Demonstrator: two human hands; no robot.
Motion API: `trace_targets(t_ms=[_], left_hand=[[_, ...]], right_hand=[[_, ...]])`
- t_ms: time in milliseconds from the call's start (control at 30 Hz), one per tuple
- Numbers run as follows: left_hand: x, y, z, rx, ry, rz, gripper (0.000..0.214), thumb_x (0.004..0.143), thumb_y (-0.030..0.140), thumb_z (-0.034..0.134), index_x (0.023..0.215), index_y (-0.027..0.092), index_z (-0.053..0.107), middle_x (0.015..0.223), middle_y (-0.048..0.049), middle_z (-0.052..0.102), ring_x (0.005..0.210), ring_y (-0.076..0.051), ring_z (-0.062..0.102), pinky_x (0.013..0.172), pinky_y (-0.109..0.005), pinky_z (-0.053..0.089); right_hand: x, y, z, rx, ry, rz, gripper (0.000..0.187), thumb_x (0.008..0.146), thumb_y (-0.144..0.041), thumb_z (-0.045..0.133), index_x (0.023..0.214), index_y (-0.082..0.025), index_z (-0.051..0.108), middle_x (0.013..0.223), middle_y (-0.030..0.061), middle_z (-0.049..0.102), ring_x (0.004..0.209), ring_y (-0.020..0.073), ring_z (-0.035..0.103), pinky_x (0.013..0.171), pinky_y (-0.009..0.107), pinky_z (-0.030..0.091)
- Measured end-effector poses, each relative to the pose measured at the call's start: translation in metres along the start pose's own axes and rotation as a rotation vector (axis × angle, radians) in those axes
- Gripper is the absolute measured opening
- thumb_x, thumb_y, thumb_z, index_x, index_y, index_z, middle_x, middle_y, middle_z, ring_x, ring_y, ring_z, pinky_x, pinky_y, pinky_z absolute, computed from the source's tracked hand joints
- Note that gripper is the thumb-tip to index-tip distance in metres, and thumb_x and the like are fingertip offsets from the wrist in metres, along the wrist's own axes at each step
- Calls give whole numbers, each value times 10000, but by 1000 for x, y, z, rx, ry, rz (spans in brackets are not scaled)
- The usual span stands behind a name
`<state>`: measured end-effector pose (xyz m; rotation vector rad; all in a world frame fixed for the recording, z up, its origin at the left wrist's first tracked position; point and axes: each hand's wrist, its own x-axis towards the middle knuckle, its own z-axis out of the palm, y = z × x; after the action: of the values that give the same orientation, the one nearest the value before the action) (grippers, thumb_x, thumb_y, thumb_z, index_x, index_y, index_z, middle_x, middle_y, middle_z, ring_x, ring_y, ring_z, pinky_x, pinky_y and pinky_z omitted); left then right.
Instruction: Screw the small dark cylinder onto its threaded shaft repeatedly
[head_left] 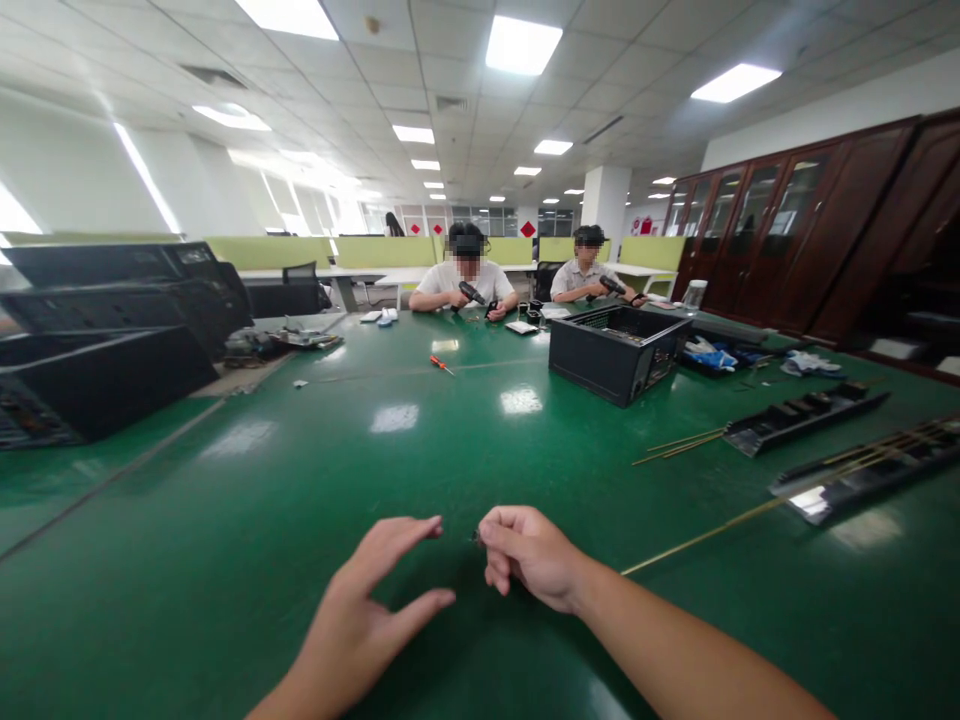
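An open-topped computer case (589,362), contents unclear, stands beyond the fingers (496,528); right hand (534,556) clamps a tiny piece (475,537) at its fingertips, left hand (356,605) has fingers apart.

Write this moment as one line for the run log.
left hand: open, empty | right hand: pinching tiny part | surface: green tabletop | beyond: orange-handled screwdriver, black computer case

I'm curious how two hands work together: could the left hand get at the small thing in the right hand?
Likely yes: the left hand is open, its fingers facing the small thing in the right hand, and nothing visible stands between them.
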<state>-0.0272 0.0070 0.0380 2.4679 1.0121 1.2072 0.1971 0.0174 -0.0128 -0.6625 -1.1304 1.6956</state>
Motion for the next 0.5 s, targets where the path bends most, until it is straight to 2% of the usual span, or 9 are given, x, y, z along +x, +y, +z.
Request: trace_targets(t_ms=[100, 233, 367, 433, 500], left_hand=[[14, 10, 38, -184, -5, -47, 324, 837, 316, 754, 1156, 316, 701, 1034, -21, 727, 952, -189, 688, 873, -283, 570], [20, 15, 54, -270, 48, -151, 235, 831, 294, 746, 1066, 302, 739, 1028, -21, 718, 954, -180, 679, 877, -276, 564], [21, 16, 50, -294, 0, -139, 124, 852, 295, 718, 966, 305, 766, 1016, -11, 728, 980, -177, 683, 906, -264, 551], [17, 14, 38, -277, 14, -147, 110, 850, 329, 721, 947, 297, 762, 971, -1, 738, 943, -170, 693, 885, -243, 555], [8, 8, 17, -202, 73, -202, 153, 839, 393, 729, 939, 280, 755, 946, 5, 742, 894, -167, 699, 852, -225, 561]], right_hand=[[1, -1, -1, 70, 4, -18, 473, 751, -573, 796, 784, -160, 567, 461, -96, 469, 401, 88, 462, 490, 229, 373], [1, -2, 1, 99, 23, -15, 497, 712, -577, 827, 792, -150, 583, 494, -73, 499, 434, 98, 496, 431, 206, 335], [0, 1, 3, 90, -26, 9, 522, 727, -613, 799, 766, -147, 567, 496, -57, 525, 406, 92, 489, 425, 209, 354], [1, 4, 2, 80, -91, 46, 580, 772, -706, 695, 793, -138, 579, 476, -43, 539, 384, 106, 489, 430, 226, 372], [3, 6, 1, 45, -153, 116, 661, 813, -779, 568, 838, -120, 598, 493, -9, 576, 383, 124, 508, 437, 243, 382]])
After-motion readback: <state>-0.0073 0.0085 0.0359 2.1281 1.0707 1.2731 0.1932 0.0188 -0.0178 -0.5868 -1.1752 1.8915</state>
